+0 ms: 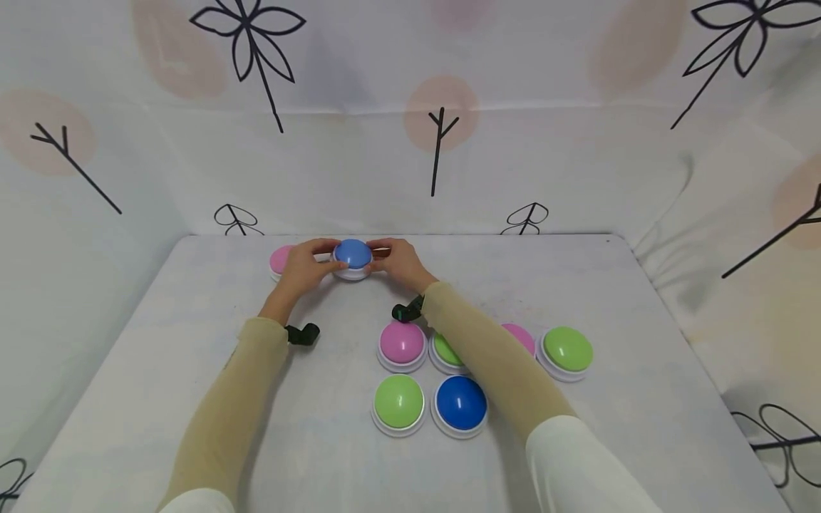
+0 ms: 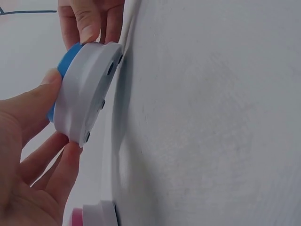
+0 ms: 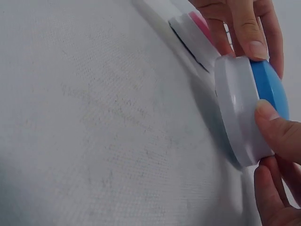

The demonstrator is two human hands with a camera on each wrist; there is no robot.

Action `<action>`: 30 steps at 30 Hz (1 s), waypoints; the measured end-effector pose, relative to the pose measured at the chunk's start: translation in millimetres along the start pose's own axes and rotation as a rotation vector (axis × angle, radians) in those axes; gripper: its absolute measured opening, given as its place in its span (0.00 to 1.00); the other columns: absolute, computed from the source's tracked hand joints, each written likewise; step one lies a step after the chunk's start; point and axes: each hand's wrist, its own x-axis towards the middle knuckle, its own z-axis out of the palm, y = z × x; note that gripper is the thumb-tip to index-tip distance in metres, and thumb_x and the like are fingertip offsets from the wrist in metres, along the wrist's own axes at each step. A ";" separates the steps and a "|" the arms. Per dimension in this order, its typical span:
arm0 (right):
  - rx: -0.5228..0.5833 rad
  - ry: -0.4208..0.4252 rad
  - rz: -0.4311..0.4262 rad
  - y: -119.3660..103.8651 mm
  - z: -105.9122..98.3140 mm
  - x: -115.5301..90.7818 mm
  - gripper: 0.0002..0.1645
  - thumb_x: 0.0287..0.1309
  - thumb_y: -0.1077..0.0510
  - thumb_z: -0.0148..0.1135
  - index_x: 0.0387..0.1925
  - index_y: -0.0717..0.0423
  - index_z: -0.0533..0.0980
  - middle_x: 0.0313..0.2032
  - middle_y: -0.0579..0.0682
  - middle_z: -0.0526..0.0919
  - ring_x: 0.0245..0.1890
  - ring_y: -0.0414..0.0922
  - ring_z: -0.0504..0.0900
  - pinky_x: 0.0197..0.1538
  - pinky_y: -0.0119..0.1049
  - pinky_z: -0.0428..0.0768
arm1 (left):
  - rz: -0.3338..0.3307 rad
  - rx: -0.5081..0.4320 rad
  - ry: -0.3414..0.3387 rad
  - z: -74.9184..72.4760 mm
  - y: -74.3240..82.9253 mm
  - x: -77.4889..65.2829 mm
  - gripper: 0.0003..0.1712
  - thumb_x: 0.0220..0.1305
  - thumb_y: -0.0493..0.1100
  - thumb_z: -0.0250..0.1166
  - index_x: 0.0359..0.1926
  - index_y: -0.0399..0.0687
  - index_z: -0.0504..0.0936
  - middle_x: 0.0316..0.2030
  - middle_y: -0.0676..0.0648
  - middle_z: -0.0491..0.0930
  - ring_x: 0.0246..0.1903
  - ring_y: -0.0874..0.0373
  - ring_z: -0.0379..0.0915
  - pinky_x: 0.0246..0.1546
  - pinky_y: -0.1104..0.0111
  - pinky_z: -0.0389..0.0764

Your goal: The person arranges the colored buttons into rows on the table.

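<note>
A light-blue push button with a white base [image 1: 353, 254] is held between both hands near the table's far edge. My left hand [image 1: 304, 269] pinches its left side, thumb at the dome and fingers at the base. On the opposite side my right hand [image 1: 400, 263] grips it the same way. Seen from the left wrist, the button [image 2: 84, 89] is tilted, its underside with small dark feet facing the table and at least partly raised. A pink button [image 1: 280, 260] stands just left of it, partly hidden by the left hand.
Nearer on the white table [image 1: 333, 442] stand a pink button [image 1: 402, 343], a green button [image 1: 399, 402], a dark-blue button [image 1: 462, 403] and another green one [image 1: 568, 349]. The right sleeve partly covers a green [image 1: 445, 350] and a pink button [image 1: 521, 338]. Patterned cloth surrounds the table.
</note>
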 end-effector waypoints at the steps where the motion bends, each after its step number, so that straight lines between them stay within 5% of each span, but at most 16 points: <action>1: -0.005 0.003 0.001 -0.9 -0.2 0.0 0.33 0.50 0.63 0.77 0.60 0.57 0.77 0.56 0.54 0.82 0.55 0.46 0.81 0.56 0.33 0.78 | -0.002 -0.011 0.004 -0.1 0.5 -0.3 0.32 0.58 0.44 0.75 0.62 0.41 0.78 0.60 0.40 0.78 0.64 0.46 0.69 0.64 0.55 0.70; 19: -0.058 0.003 -0.040 -27.6 -13.4 -10.6 0.32 0.54 0.57 0.76 0.61 0.57 0.77 0.59 0.52 0.79 0.62 0.50 0.75 0.61 0.39 0.75 | 0.032 -0.074 0.075 -4.9 12.9 -6.5 0.33 0.59 0.47 0.74 0.63 0.41 0.78 0.60 0.39 0.77 0.64 0.45 0.68 0.65 0.48 0.67; 30: 0.007 -0.036 -0.022 -42.4 -33.4 -19.7 0.34 0.53 0.57 0.77 0.61 0.58 0.76 0.60 0.53 0.78 0.63 0.54 0.74 0.58 0.41 0.78 | 0.052 -0.153 0.053 -6.2 32.1 -9.9 0.33 0.57 0.44 0.76 0.63 0.42 0.78 0.61 0.42 0.76 0.64 0.49 0.69 0.59 0.60 0.76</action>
